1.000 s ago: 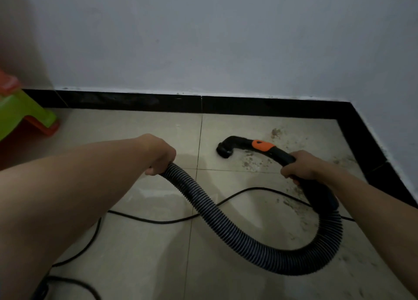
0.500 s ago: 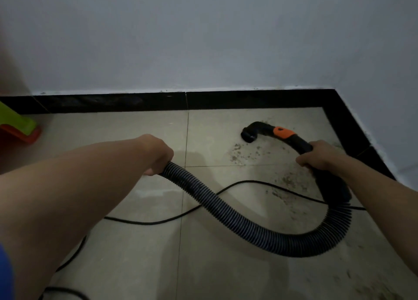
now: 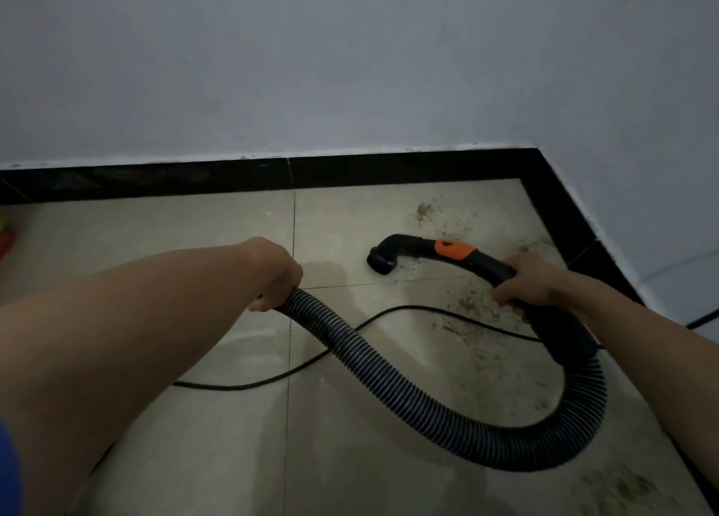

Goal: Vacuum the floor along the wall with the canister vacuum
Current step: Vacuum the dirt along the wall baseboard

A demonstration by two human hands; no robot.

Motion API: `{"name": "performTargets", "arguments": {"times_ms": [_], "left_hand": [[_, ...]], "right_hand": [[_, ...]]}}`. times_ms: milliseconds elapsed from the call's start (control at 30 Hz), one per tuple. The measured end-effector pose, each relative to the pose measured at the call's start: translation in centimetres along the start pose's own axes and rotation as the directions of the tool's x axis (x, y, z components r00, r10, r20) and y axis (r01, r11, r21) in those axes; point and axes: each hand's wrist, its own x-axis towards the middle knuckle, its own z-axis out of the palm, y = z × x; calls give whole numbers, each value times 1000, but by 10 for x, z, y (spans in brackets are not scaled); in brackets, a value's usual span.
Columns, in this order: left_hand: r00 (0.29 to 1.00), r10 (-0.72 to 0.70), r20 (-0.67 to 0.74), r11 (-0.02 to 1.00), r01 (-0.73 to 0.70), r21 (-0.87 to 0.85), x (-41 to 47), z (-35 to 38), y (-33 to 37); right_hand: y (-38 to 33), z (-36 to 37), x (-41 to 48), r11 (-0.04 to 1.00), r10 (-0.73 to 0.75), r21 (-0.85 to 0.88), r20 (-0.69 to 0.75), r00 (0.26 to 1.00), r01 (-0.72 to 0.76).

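My right hand [image 3: 523, 280] grips the curved black vacuum handle [image 3: 422, 247], which has an orange band. Its round nozzle mouth [image 3: 381, 262] rests on the beige tile floor near the room's corner. The ribbed black hose [image 3: 428, 406] loops from the handle down and back up to my left hand [image 3: 274, 274], which is closed around it. Brown dirt [image 3: 467, 301] is scattered on the tiles around and behind the nozzle. The canister is out of view.
A black skirting [image 3: 155, 181] runs along the white wall and turns at the corner on the right. A black power cord [image 3: 350, 329] snakes across the tiles under the hose. A red and green object [image 3: 6, 239] peeks in at the left edge.
The nozzle moved right toward the corner, then came back a little left and nearer. The view has shifted right, so the red and green object is almost out of frame.
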Motion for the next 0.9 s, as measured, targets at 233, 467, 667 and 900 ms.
{"name": "performTargets", "arguments": {"times_ms": [233, 467, 667, 900], "left_hand": [[999, -33, 23, 999, 34, -19, -2, 10, -13], [999, -35, 38, 999, 34, 26, 9, 7, -11], [994, -107, 35, 994, 108, -22, 20, 15, -32], [985, -164, 46, 973, 169, -158, 39, 20, -26]], "right_hand": [[-26, 18, 8, 998, -52, -45, -20, 998, 51], [-40, 27, 12, 997, -66, -33, -7, 998, 66], [-8, 7, 32, 998, 50, 59, -377, 925, -30], [11, 1, 58, 965, 178, 251, -431, 885, -72]]}}
